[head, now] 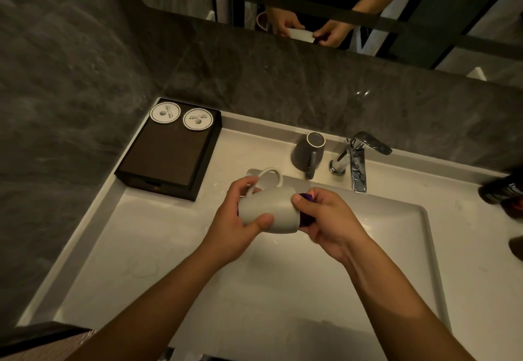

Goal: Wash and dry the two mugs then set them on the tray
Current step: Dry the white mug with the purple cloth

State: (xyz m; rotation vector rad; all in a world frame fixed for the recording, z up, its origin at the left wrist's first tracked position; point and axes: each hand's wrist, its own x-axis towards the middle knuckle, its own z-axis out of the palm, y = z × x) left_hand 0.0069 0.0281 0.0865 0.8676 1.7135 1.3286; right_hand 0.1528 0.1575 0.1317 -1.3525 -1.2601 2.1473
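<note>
Dim, warm yellowish lighting; soft glare on chrome faucet [357, 162] and white basin [283, 290], stone wall [70, 63] murky, wide-angle bending at edges, right-edge bottle [502, 190] blurred.

Tray [167, 159] left, mug [308, 152] beside tap [357, 162], perhaps bottle [501, 190] right.

You have a dark grey marbled wall [283, 83] beyond your left hand [240, 219], wrapping round to its left; higher up hangs a dark-framed mirror [441, 1]; beneath your right hand [331, 222] lies the pale vanity top [467, 247] with its sunken basin [283, 290]; a chrome tap [357, 162] stands just beyond that hand; the light is dim, warm.
</note>
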